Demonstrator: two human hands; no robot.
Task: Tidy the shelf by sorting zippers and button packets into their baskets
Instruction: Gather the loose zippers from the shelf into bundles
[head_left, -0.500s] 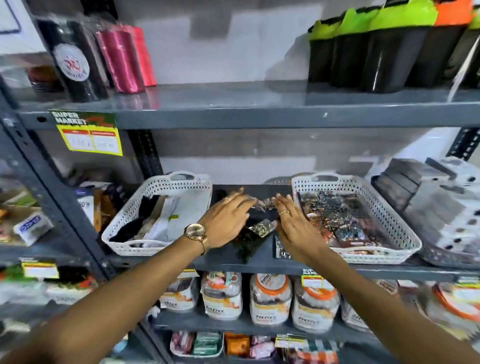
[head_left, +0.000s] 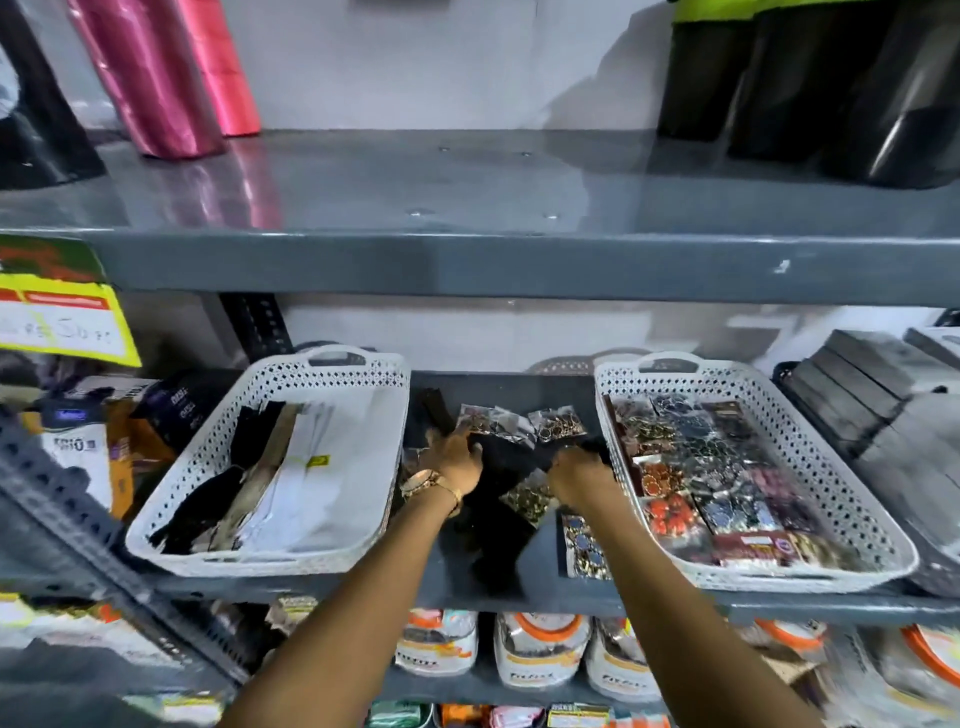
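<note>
Two white perforated baskets stand on the middle shelf. The left basket (head_left: 208, 457) holds black, tan and white zippers (head_left: 260, 478). The right basket (head_left: 862, 504) is full of button packets (head_left: 727, 467). On the shelf between them lies a pile of black zippers (head_left: 498, 525) mixed with loose button packets (head_left: 556, 425); one more packet (head_left: 530, 496) sits between my hands. My left hand (head_left: 454, 465), with a wristwatch, rests on the pile, its fingertips touching a packet. My right hand (head_left: 582, 478) is curled down into the black zippers by the right basket; its fingers are hidden.
A grey shelf (head_left: 467, 260) overhangs just above the baskets, with pink rolls (head_left: 156, 78) and black containers (head_left: 831, 93) on it. Grey boxes (head_left: 857, 395) crowd the right, mixed packs (head_left: 93, 431) the left. Jars (head_left: 540, 654) fill the shelf below.
The view has come closer and tilted up. My hands have moved apart and further back into the pile; the packet that was between their fingers now lies on the zippers.
</note>
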